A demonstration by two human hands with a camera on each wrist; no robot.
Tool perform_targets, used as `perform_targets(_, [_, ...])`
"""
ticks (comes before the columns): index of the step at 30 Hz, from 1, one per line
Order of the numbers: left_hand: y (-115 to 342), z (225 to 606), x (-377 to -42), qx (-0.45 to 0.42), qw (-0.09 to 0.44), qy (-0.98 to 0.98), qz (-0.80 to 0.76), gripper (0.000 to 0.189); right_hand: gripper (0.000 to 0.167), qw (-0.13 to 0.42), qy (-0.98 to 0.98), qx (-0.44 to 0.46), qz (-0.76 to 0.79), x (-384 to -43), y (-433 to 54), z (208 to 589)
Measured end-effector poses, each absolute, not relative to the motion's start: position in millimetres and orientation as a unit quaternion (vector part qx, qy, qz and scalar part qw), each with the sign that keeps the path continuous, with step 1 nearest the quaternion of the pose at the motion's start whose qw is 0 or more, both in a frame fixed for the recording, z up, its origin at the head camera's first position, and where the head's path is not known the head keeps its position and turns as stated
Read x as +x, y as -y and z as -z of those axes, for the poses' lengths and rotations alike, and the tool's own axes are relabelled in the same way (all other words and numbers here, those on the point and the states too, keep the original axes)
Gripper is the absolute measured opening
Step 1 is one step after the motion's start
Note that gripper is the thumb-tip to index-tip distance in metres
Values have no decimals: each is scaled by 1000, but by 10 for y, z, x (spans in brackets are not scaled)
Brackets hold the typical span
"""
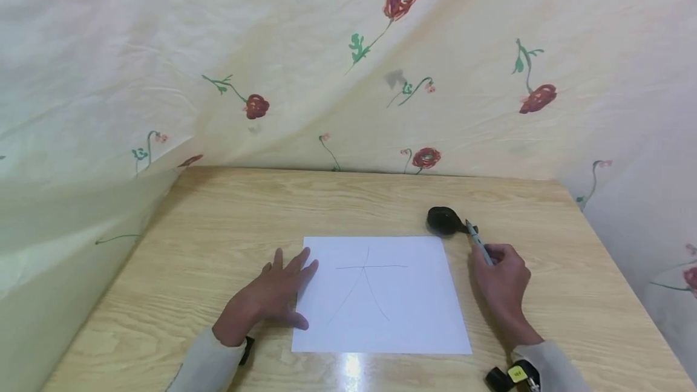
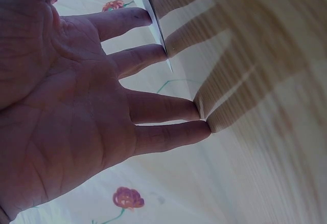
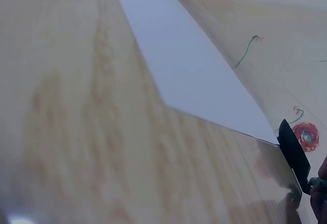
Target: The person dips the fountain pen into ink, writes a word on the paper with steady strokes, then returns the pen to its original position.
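Note:
A white sheet of paper (image 1: 425, 307) lies on the table with thin drawn lines on it: a horizontal stroke crossed by an upright one that splits into two legs. Spread fingers of my left hand (image 1: 272, 295) rest over the sheet's left edge, and the left wrist view shows that palm (image 2: 76, 96) with fingertips down on paper and wood. To the right of the sheet, my right hand (image 1: 503, 277) grips a grey-green pen (image 1: 476, 241) pointing away from me. Its far end overlaps the handle of a black, round-headed, spoon-like thing (image 1: 443, 221); whether they touch I cannot tell.
The wooden table (image 1: 272, 204) meets a cream cloth (image 1: 305, 77) with painted red flowers at the back and both sides. A black strap device with a yellow label (image 1: 517, 374) sits on the right wrist. Light glares at the paper's near edge.

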State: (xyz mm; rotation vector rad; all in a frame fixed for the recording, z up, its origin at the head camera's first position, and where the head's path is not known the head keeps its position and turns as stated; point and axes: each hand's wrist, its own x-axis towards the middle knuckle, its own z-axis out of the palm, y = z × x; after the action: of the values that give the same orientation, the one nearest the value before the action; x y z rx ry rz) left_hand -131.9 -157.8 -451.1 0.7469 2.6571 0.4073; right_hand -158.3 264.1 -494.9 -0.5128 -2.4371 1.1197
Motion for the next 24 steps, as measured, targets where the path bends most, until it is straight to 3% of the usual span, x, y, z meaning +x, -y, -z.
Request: perform_targets(24, [1581, 4523, -1333, 268, 171, -938, -140, 109, 34, 150, 904, -186, -355, -1667, -2706, 4909])
